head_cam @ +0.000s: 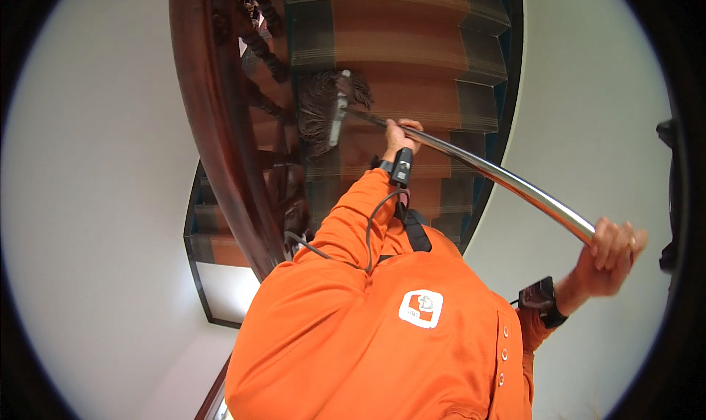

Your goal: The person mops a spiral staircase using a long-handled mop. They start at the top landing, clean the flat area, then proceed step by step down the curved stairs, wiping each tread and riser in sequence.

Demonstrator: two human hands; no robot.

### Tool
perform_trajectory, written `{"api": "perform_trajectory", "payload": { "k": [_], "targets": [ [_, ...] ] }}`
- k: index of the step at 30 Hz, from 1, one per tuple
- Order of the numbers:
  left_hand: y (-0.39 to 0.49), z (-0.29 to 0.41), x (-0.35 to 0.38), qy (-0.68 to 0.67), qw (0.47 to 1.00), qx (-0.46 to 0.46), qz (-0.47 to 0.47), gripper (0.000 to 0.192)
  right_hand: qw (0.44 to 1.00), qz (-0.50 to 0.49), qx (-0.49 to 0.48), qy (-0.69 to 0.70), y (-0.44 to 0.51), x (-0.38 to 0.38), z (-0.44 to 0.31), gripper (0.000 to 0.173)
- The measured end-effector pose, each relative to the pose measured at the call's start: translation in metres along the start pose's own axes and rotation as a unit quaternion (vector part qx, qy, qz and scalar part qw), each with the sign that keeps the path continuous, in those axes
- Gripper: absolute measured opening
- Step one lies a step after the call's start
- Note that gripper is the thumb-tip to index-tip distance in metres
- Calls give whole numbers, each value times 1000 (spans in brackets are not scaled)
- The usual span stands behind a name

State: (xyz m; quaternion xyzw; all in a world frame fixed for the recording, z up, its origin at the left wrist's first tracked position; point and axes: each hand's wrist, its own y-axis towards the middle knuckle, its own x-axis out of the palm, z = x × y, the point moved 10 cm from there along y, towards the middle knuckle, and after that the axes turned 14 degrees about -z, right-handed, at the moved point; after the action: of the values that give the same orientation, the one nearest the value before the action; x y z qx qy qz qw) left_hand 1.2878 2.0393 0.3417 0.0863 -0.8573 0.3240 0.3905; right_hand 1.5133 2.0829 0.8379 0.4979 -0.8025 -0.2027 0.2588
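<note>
My left hand (403, 136) is closed around the lower part of a shiny metal mop handle (496, 173). At the right, my right hand (609, 257) grips the handle's upper end. The handle slants down to the upper left, to a pale clamp bar (338, 114) on the mop head. Brown-grey mop strings (317, 108) spread over the stair at the baluster side, on both sides of the bar. Both wrists carry black strapped devices, and a cable runs along my left orange sleeve.
A curved staircase with reddish treads (397, 92) and dark side bands lies ahead. A thick dark-red wooden handrail (212, 105) with turned balusters (259, 45) bounds it on the left. A pale wall (584, 105) with a dark skirting edge (515, 89) stands at the right.
</note>
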Motion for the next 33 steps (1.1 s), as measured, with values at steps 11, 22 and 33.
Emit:
{"api": "perform_trajectory", "payload": {
  "k": [11, 22, 33],
  "targets": [
    [3, -122, -19, 48, 961, -221, 156, 29, 915, 263, -29, -305, 17, 20, -55, 16],
    [-28, -49, -3, 53, 958, -169, 224, 36, 947, 274, -52, -161, -14, -35, -27, 10],
    [-81, 92, 62, -34, 999, 32, -7, 53, 999, -10, -1, 43, 32, 50, 53, 18]
  ]
}}
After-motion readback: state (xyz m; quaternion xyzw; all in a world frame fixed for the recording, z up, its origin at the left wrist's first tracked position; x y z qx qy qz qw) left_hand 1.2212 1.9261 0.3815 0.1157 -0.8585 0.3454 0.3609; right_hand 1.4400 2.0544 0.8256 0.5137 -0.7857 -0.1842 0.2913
